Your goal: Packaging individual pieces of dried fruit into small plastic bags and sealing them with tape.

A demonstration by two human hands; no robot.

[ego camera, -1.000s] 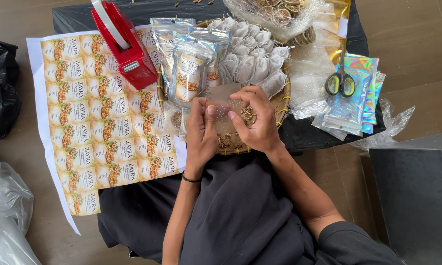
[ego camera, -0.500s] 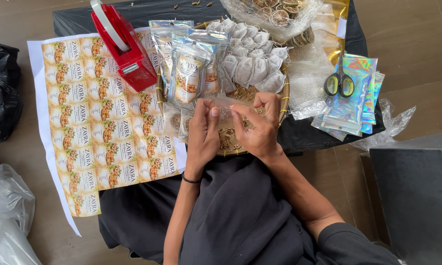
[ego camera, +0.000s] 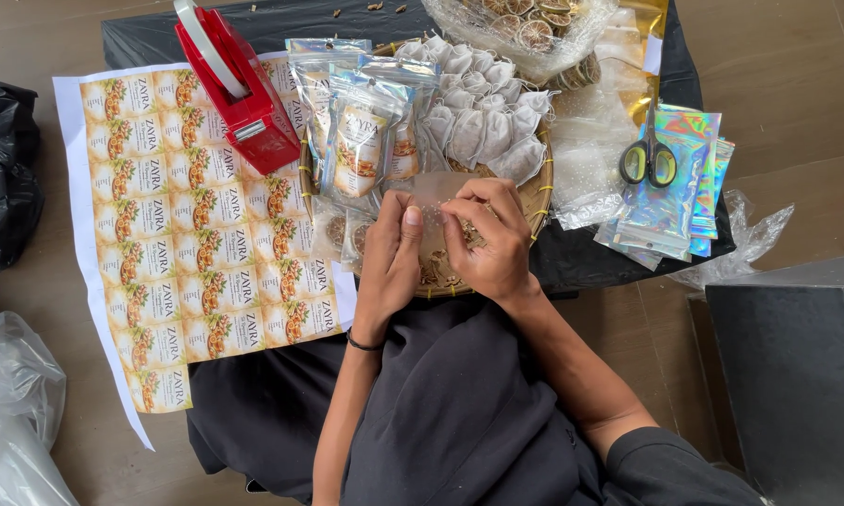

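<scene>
**Both hands on a small clear pouch over the woven tray**

At centre frame, the left hand [ego camera: 391, 262] and right hand [ego camera: 489, 239] meet over the near rim of a round woven tray [ego camera: 538, 192]. Between them sits a small translucent pouch [ego camera: 438, 201]; fingers of both hands are curled closed on it, left thumb upright along its left edge, right fingers bent over its right side. Contents of the pouch too blurred to tell.

Behind the hands, on the tray: white mesh sachets [ego camera: 478, 126], with labelled clear packets [ego camera: 361, 141] leaning to their left. Upper left of the frame, a red tape dispenser [ego camera: 239, 94] rests on a printed sticker sheet [ego camera: 178, 244]. Right of the tray, scissors [ego camera: 649, 159] lie beside a stack of holographic pouches [ego camera: 680, 183]. Top of frame, a clear bag of dried citrus slices [ego camera: 530, 28]. All rest on a black-covered tabletop [ego camera: 141, 37].
</scene>
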